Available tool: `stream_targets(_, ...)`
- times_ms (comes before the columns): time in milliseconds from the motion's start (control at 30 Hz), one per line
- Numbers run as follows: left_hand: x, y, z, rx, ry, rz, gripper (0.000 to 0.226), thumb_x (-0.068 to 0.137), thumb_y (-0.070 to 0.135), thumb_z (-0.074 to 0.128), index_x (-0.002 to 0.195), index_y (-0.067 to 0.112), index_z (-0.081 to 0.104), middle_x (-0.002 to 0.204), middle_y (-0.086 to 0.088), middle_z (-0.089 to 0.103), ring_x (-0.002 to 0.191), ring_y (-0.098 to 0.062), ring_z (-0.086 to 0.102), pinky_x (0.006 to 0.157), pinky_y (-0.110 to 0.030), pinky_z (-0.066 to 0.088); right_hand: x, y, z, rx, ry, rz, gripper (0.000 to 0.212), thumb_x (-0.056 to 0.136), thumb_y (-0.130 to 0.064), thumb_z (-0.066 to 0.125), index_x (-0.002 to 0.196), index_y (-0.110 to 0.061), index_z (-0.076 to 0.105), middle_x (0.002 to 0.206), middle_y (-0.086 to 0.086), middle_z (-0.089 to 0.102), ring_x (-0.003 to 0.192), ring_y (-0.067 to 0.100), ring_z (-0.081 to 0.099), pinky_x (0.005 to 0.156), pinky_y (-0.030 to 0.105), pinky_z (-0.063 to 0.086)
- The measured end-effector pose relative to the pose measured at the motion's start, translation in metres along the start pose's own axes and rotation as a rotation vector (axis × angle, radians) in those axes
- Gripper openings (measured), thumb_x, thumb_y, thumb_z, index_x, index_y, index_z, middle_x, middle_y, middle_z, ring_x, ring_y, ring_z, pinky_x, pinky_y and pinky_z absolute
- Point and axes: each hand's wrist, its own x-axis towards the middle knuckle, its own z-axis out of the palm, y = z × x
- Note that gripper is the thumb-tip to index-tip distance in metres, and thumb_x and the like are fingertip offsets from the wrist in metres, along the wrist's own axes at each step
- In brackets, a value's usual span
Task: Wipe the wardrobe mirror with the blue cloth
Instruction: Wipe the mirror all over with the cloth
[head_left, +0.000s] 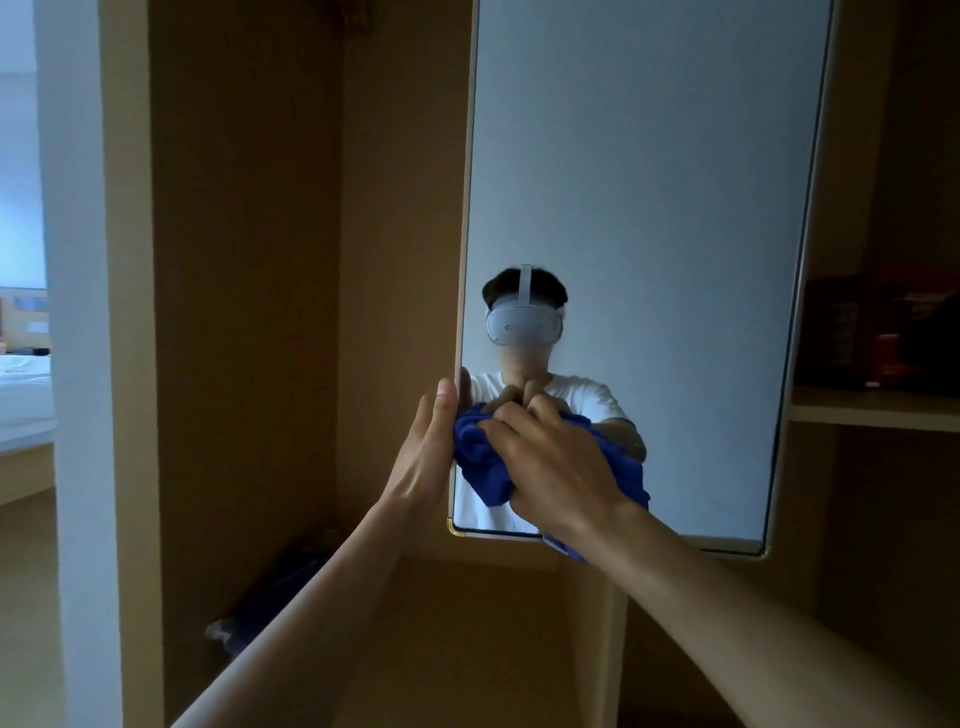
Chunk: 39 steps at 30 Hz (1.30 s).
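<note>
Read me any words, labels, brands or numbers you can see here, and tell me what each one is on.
No text can be read anywhere.
The dark and red items on the shelf at right may carry labels, but they are too dim and blurred to read.
The mirror, the blue cloth and the white headset in the reflection show no lettering.
</note>
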Motion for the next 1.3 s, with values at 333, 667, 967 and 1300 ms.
stream_targets(333,-0.011,-0.010,0.000,0.015,-0.016,0.029,0.070,0.088,0.083,0.036,0.141,0.040,0.049,0.135,0.011,0.064,0.126,-0.007,0.061,0.114,-0.048,0.043,0.017,0.049,-0.050,-0.032,0.248,0.184,0.022,0.079,-0.011,0.057,0.099,-0.016,0.062,0.097,-0.001,0.058,0.095,0.023,0.050,0.055,0.029,0.028)
stream_targets(667,-0.018,-0.009,0.008,0.082,0.021,0.043,0.066,0.080,0.093,0.033,0.132,0.053,0.044,0.140,0.005,0.055,0.129,-0.015,0.054,0.115,-0.051,0.041,-0.028,0.040,-0.013,-0.067,0.122,0.001,0.027,0.070,-0.008,0.070,0.095,-0.016,0.068,0.094,0.000,0.065,0.093,0.024,0.056,0.070,0.032,0.047)
stream_targets(967,-0.018,-0.013,0.016,0.084,0.075,0.053,0.077,0.077,0.091,0.033,0.142,0.050,0.039,0.142,0.006,0.051,0.134,-0.022,0.049,0.116,-0.055,0.038,-0.013,0.084,-0.042,-0.136,0.293,0.160,0.017,0.073,-0.006,0.063,0.087,-0.015,0.061,0.085,0.002,0.061,0.079,0.024,0.052,0.060,0.031,0.036)
stream_targets(1300,-0.018,-0.014,0.024,0.180,0.114,0.034,0.085,0.084,0.082,0.027,0.158,0.040,0.024,0.156,-0.005,0.036,0.141,-0.025,0.037,0.111,-0.046,0.030,-0.054,0.083,-0.004,-0.140,0.137,0.022,0.027,0.085,-0.009,0.062,0.111,-0.012,0.066,0.106,0.007,0.065,0.099,0.030,0.058,0.083,0.044,0.050)
